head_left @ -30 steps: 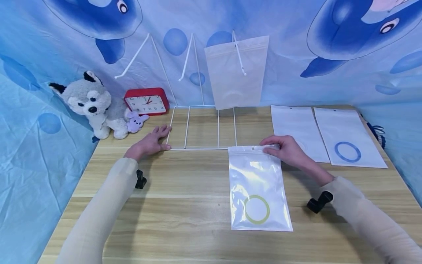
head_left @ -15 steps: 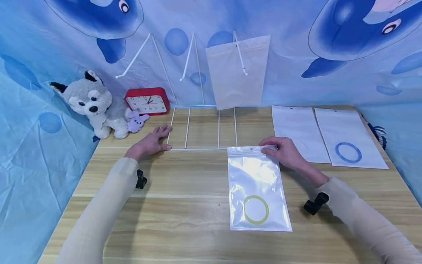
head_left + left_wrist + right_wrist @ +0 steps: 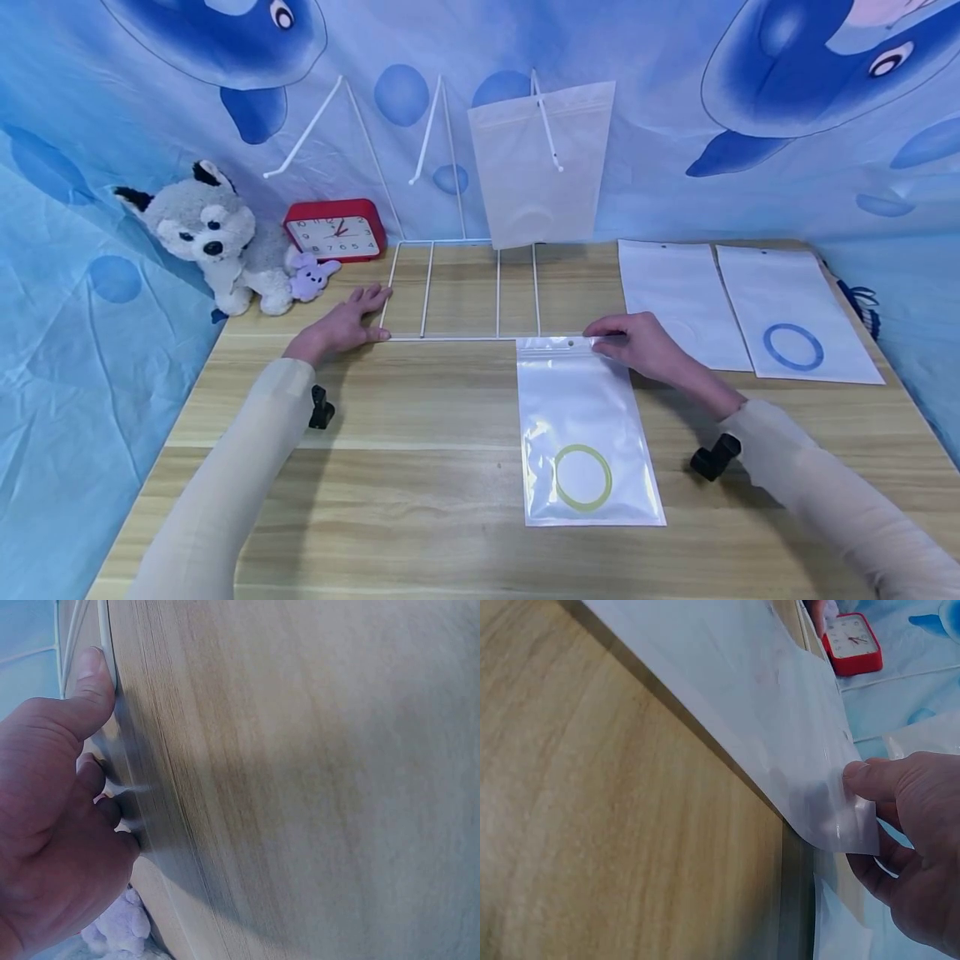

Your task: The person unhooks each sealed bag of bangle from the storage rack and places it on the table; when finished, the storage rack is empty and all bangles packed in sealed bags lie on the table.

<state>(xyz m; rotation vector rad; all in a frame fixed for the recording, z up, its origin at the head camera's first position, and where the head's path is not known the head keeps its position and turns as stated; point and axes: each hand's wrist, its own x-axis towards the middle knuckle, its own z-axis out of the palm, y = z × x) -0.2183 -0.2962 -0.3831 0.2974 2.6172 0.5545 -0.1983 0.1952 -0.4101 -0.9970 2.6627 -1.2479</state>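
In the head view, my right hand (image 3: 637, 346) pinches the top right corner of a white zip bag (image 3: 570, 400) with a yellow-green ring (image 3: 583, 477) showing low on it. The right wrist view shows the thumb on the bag's face (image 3: 780, 727) and fingers behind it. The bag's top edge overlaps the front wire of a white wire rack (image 3: 450, 338). At the rack's left end rests my left hand (image 3: 341, 325), fingers spread. Seen from the left wrist, its thumb (image 3: 94, 686) lies against the wire. Another bag (image 3: 540, 187) hangs from the rack's right hook.
Two more white bags lie at the back right, one plain (image 3: 671, 292) and one with a blue ring (image 3: 798, 333). A plush husky (image 3: 206, 233), a red clock (image 3: 336, 232) and a small purple plush toy (image 3: 311, 275) stand at back left. Two hooks (image 3: 315, 129) rise bare.
My right hand has shifted slightly left, and the bag's top edge has dropped a little toward me. Glare on the bag has faded. The left hand stays put.
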